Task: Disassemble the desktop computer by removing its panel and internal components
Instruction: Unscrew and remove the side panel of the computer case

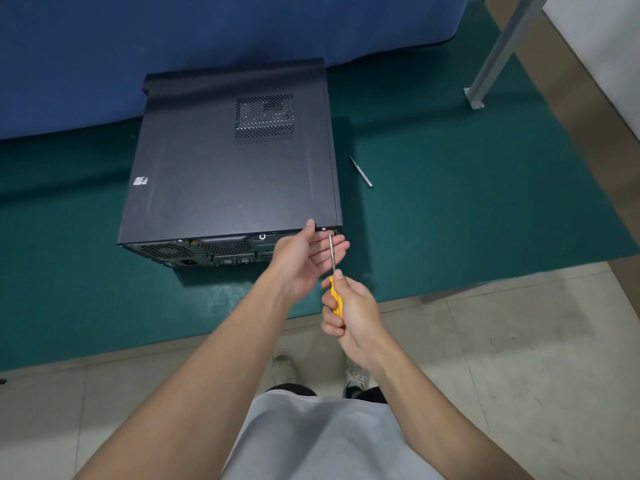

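Resting on green mat (450,209) by tiled floor (519,341): computer case (228,174); left fingers (341,247) spread, right fingers (331,322) gripping screwdriver (335,295).

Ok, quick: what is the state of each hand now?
Left hand: open, thumb at the rear edge of the case.
Right hand: holds the screwdriver.

left hand (304,259) lies open, palm up; right hand (353,313) curls its fingers (329,324) round a screwdriver (335,296).
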